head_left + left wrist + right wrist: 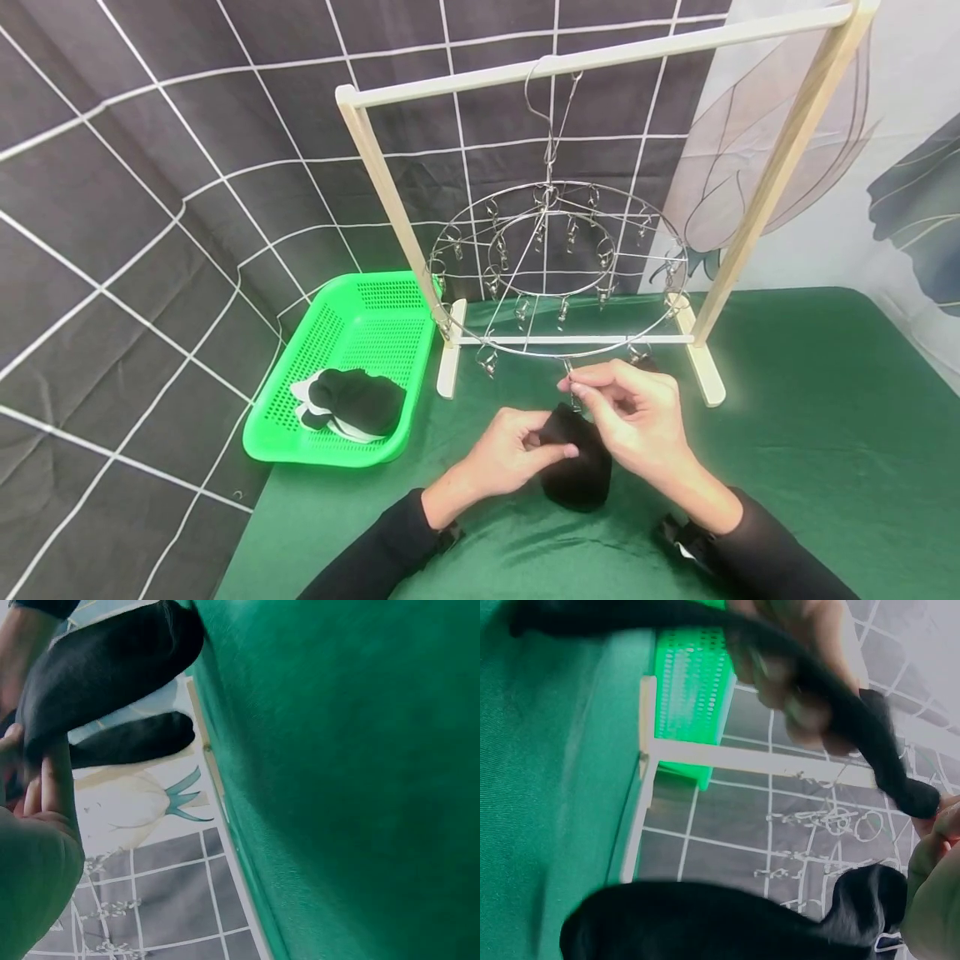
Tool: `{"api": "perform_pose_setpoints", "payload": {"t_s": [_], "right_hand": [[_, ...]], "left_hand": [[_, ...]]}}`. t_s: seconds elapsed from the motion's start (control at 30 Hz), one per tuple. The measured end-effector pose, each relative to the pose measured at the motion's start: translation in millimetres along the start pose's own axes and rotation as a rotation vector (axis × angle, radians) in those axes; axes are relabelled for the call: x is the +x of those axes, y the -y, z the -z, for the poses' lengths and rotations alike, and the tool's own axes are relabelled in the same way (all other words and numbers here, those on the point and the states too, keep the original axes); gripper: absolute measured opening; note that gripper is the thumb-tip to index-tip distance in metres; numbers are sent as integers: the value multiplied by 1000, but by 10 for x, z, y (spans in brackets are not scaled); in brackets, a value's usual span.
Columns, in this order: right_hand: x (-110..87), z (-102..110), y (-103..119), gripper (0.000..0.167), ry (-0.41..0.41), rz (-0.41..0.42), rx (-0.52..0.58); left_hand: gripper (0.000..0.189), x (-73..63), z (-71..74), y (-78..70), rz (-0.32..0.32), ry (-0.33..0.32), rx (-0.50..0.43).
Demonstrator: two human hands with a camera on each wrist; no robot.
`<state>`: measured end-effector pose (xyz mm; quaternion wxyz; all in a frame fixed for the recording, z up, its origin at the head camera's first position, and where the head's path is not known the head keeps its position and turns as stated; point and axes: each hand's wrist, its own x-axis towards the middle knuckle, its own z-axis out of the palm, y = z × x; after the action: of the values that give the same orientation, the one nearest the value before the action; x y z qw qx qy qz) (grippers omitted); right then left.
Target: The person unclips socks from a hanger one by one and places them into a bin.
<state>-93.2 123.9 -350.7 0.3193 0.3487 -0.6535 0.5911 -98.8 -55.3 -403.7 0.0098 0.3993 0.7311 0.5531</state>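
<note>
Near the front of the round hanger (517, 352), my left hand (502, 454) pinches a black sock (577, 467) between thumb and fingers. The sock's upper end is right at a metal clip (575, 400), which my right hand (641, 421) pinches from above. Another black sock (142, 740) hangs behind the held one in the left wrist view. It also shows as a large dark shape (682, 922) low in the right wrist view, while my right hand mostly hides it in the head view.
A white wooden rack (450, 90) carries the hanger, whose two rings bear several dangling clips. On the left, a green basket (330, 454) holds a bundle of black and white socks (356, 404). Green cloth (810, 467) covers the table, and a dark grid-patterned curtain (225, 125) stands behind.
</note>
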Motion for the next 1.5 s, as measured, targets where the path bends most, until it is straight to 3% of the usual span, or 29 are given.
{"api": "perform_pose_setpoints", "payload": {"t_s": [0.1,0.23,0.33,0.43,0.57,0.7,0.8,0.93,1.03,1.27,1.37,1.5], "right_hand": [[2,5,-2,26,-9,-4,19],[5,4,-7,26,-7,-6,48],[5,5,-29,26,-6,6,55],[0,14,-64,25,-11,24,44],[-15,26,-118,23,-10,43,22],[-19,19,-142,23,5,53,4],[-11,9,-129,23,14,58,-13],[1,-2,-98,23,18,68,-33],[5,-9,-87,23,19,73,-34],[10,-12,-88,24,23,81,-38],[16,-8,-79,25,25,89,-48],[20,-11,-73,23,31,91,-47]], "left_hand": [[13,-69,33,-2,62,38,-43],[15,-200,158,25,206,-39,-75],[16,-306,347,30,318,-140,-96],[16,-397,598,36,383,-246,-107],[20,-519,966,121,438,-442,-73],[30,-622,1322,203,468,-672,-155],[37,-698,1556,211,482,-799,-257],[42,-830,1816,232,579,-913,-284],[46,-941,1957,271,657,-952,-273],[62,-1136,2114,306,773,-864,-157],[59,-1161,2169,279,823,-847,-42],[54,-1152,2195,202,871,-891,197]]}}
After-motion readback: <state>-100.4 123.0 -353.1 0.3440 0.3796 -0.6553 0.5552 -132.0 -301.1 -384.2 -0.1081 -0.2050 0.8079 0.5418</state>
